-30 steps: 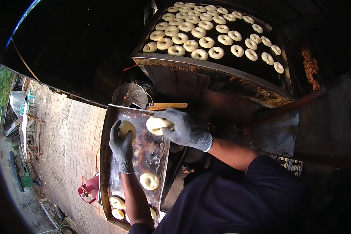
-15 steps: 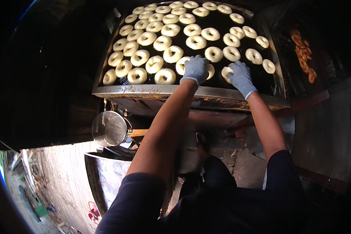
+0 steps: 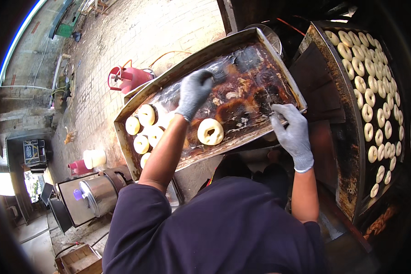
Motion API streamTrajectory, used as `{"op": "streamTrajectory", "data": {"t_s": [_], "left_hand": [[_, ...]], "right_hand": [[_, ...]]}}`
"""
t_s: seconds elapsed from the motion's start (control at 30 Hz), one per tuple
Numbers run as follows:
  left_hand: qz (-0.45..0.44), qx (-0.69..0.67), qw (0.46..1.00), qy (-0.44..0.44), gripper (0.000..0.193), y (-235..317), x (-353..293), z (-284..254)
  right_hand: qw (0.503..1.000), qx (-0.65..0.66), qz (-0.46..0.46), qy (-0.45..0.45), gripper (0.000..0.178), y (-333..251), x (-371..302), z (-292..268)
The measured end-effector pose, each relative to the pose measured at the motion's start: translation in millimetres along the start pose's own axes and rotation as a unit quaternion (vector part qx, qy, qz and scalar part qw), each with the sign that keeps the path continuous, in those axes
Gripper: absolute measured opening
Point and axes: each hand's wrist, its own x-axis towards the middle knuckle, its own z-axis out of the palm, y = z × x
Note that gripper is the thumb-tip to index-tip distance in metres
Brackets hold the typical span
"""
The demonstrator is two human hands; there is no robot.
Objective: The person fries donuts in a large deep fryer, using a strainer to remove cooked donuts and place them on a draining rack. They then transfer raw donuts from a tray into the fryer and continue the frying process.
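A large metal tray [image 3: 242, 86], dark and greasy inside, lies tilted across the view in front of me. My left hand [image 3: 194, 93], in a grey glove, hovers over its middle; its fingers look bent and blurred, and nothing shows in them. Below that hand, a pale dough ring [image 3: 210, 131] lies alone near the tray's front side. Several more rings, among them one dough ring [image 3: 146, 115], cluster at the tray's left end, partly hidden by my left forearm. My gloved right hand [image 3: 293, 132] is at the near right corner, thumb and fingers apart, empty.
On the right stands a wide fryer [image 3: 349, 132] full of floating dough rings. Behind the tray are a red gas cylinder [image 3: 130, 78] and a round strainer [image 3: 265, 34]. A steel pot [image 3: 100, 194] stands at the lower left, near a white bucket [image 3: 94, 158].
My view has swung left from the fryer to the tray. Both hands have left the dough rings in the oil; the left is now over the tray, the right at its corner.
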Motion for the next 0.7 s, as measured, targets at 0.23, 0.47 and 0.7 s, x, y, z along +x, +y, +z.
{"op": "streamTrajectory", "data": {"t_s": [0.23, 0.47, 0.7], "left_hand": [[-0.154, 0.210, 0.957, -0.123, 0.057, -150.5, -93.2, -116.3], [-0.113, 0.008, 0.985, -0.128, 0.033, -122.0, -107.4, -61.7], [0.161, -0.160, 0.930, -0.288, 0.061, 152.7, -9.5, 90.8]], "right_hand": [[0.933, -0.210, -0.111, -0.269, 0.053, -37.9, 36.7, 184.7], [0.969, 0.009, 0.009, -0.246, 0.036, -40.8, -5.1, 172.7], [0.983, 0.037, 0.035, 0.175, 0.035, 2.4, -74.3, -81.6]]}}
